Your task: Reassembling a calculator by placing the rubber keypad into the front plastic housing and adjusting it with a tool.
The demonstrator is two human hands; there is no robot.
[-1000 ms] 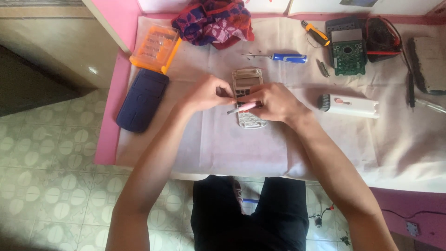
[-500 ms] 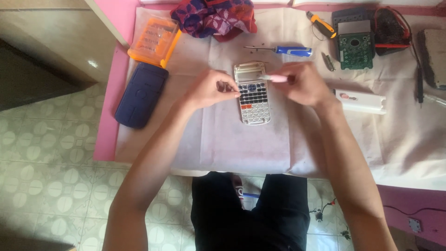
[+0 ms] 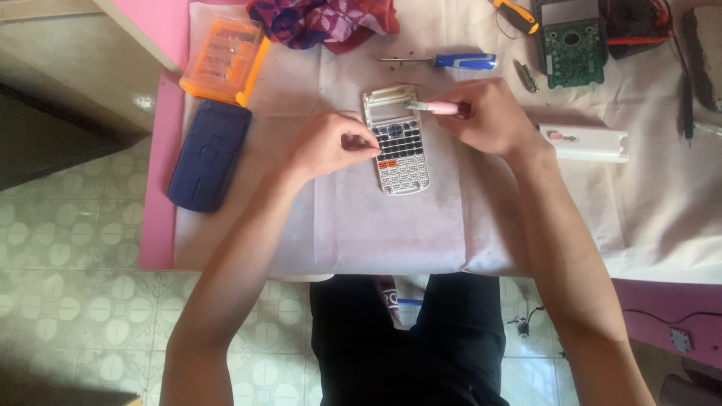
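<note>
The right hand (image 3: 489, 116) is clenched around a pink-handled tool (image 3: 438, 108), whose metal tip lies across the top of the one calculator (image 3: 396, 140), at the display end. The left hand (image 3: 335, 143) has its fingers curled in, fingertips pinching the calculator's left edge by the dark keys.

The calculator lies flat in the upper middle of the frame on a white paper sheet (image 3: 376, 225). Counted around it: one blue screwdriver (image 3: 444, 61) above, one orange bit case (image 3: 224, 60) at upper left, one dark blue cover (image 3: 209, 153) just below that case, one patterned cloth (image 3: 323, 19) at the top, one green circuit board (image 3: 573, 46) at upper right, and one white casing (image 3: 583, 143) just right of the right wrist.

The paper below the calculator is bare down to the table's near edge. The pink table (image 3: 154, 225) edge runs down the left side, the dark blue cover close to it.

Both forearms rise from the bottom of the frame and converge on the calculator, wrists bent inward.
</note>
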